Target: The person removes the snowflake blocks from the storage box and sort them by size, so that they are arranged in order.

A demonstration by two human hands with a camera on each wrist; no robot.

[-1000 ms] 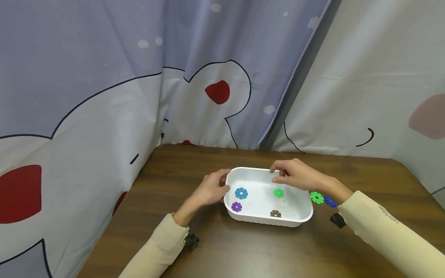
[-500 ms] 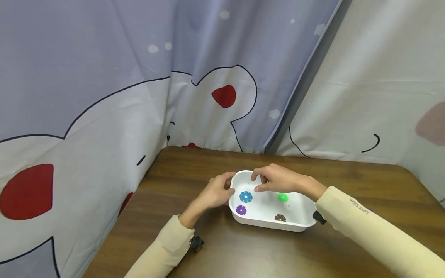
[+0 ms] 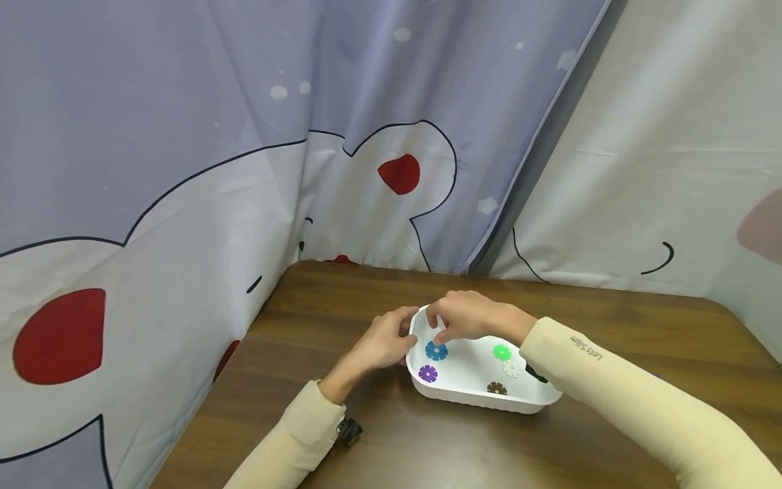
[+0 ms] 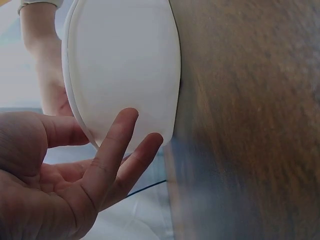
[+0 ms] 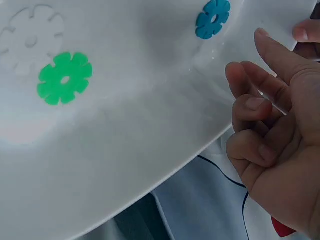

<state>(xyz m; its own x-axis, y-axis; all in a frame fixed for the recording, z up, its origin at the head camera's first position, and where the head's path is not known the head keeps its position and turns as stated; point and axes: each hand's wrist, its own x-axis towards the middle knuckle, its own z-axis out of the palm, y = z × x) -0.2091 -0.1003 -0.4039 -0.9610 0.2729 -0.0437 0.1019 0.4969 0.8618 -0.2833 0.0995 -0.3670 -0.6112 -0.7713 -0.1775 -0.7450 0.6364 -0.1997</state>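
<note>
A white plastic tray [image 3: 466, 367] lies on the table, with several flower-shaped slotted discs inside. My left hand [image 3: 383, 339] holds its left end, thumb at the rim and fingers along the outer wall; two fingertips rest against that wall in the left wrist view. Over the tray's left part hovers my right hand [image 3: 467, 316], fingers loosely bent and holding nothing. Its thumb tip overlaps the blue disc [image 3: 440, 356] in the head view, though the right wrist view shows a gap between hand and disc. Nearby is a purple disc [image 3: 427, 373].
Farther right in the tray lie a green disc [image 3: 502, 352], a clear disc [image 3: 512, 369] and a brown disc [image 3: 497, 388]. A sliver of blue shows behind the right sleeve [image 3: 611, 380]. Printed curtains [image 3: 366, 204] hang along the brown wooden table's [image 3: 342, 292] far and left edges.
My right hand has moved left across the tray, from its right part to above the blue disc. The right sleeve now covers the green disc on the table. My left hand keeps its hold.
</note>
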